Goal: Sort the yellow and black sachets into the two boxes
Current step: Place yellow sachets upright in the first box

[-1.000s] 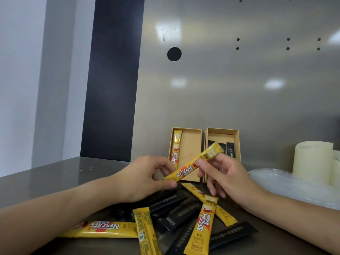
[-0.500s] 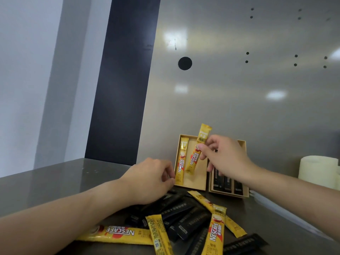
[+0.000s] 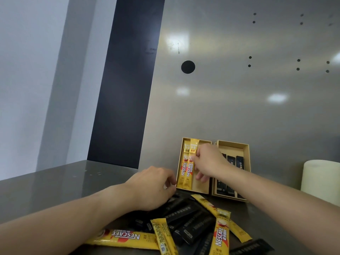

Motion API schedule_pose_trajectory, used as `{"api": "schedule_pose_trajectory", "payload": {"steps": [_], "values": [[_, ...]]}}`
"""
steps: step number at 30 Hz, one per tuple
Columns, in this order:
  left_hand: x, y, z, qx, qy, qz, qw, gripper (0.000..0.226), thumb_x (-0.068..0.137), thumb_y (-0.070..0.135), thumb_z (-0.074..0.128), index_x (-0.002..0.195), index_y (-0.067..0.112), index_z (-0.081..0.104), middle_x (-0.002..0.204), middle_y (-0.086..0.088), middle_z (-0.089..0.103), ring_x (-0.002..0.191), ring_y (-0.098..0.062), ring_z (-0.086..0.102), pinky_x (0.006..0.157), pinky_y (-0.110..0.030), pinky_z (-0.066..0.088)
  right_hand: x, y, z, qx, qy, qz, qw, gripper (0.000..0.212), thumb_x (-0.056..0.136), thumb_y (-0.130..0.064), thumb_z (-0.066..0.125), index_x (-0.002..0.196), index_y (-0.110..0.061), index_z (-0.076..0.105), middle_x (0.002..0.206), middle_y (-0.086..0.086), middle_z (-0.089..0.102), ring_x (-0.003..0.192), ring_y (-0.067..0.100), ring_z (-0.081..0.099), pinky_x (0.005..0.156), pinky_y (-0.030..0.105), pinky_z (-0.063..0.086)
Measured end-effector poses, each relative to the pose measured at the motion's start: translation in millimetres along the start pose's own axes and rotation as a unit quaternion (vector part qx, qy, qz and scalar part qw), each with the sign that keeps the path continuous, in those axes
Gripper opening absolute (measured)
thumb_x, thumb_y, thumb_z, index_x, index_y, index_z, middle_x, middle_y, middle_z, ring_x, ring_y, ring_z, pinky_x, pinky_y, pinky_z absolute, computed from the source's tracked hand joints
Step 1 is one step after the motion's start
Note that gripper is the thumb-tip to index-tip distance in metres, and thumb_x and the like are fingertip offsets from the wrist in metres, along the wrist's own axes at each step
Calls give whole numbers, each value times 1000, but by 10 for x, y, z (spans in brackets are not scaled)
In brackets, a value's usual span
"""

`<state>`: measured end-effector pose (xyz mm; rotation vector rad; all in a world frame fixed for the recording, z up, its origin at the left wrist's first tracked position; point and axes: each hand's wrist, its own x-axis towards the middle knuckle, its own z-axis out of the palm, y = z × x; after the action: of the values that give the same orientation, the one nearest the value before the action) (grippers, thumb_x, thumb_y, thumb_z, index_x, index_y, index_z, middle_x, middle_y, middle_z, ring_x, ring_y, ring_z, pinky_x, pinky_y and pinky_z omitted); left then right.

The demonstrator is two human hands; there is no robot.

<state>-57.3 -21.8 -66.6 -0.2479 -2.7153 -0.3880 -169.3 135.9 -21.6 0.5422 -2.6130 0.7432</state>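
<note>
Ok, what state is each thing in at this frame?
Left brown cardboard box, open, one yellow stick sachet lying inside.
Right brown cardboard box, open, black sachets inside.
Second yellow sachet, pinched by right hand, beside the first, top at back rim.
Left hand, curled over loose black sachets, grip unclear.

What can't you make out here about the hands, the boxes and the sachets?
Head view, the only one:
1. Left hand: its curled fingers face away, so whether it grips a black sachet is hidden.
2. Right box: the right hand, pinching a yellow sachet, and its forearm cover part; count unclear.
3. Pale roll: cut off by the right edge.
</note>
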Motion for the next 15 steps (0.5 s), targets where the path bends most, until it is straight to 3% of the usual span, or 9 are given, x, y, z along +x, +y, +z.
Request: {"api": "schedule_pose_trajectory", "payload": {"steps": [2,5,7,10,15], "values": [[-4,12,7,3,-8,2,1000,31,98,43,54,124,29,61,123,10,64,104,-12,63,93,-39,56,-19,23,34,-10,-2,-1,1000,21,101,-15,57,118,-3,60,80,11,75,57,20,75,57,33,64],[-6,24,5,11,-8,6,1000,31,97,44,55,124,29,61,124,10,64,104,-11,63,93,-38,56,-81,67,124,-44,36,-46,997,46,101,-16,56,141,-12,35,86,8,69,53,17,70,46,30,59],[-6,22,-6,11,-4,7,1000,31,98,44,55,123,29,62,123,10,64,103,-11,63,92,-36,56,-110,121,179,-125,81,-97,984,53,100,-20,57,144,-12,29,88,3,66,64,15,68,57,35,62],[-6,24,-12,10,-11,9,1000,29,98,43,55,123,29,62,123,11,64,99,-10,63,89,-35,57,-152,189,239,-210,97,-154,961,50,99,-17,59,141,-14,32,99,5,66,78,18,67,67,37,62],[7,22,-11,6,-16,12,1000,24,98,41,57,118,30,64,118,12,66,89,-7,62,84,-30,57,-189,202,267,-262,105,-201,938,46,96,-15,64,137,-14,41,120,7,63,96,23,68,75,35,60]]}}
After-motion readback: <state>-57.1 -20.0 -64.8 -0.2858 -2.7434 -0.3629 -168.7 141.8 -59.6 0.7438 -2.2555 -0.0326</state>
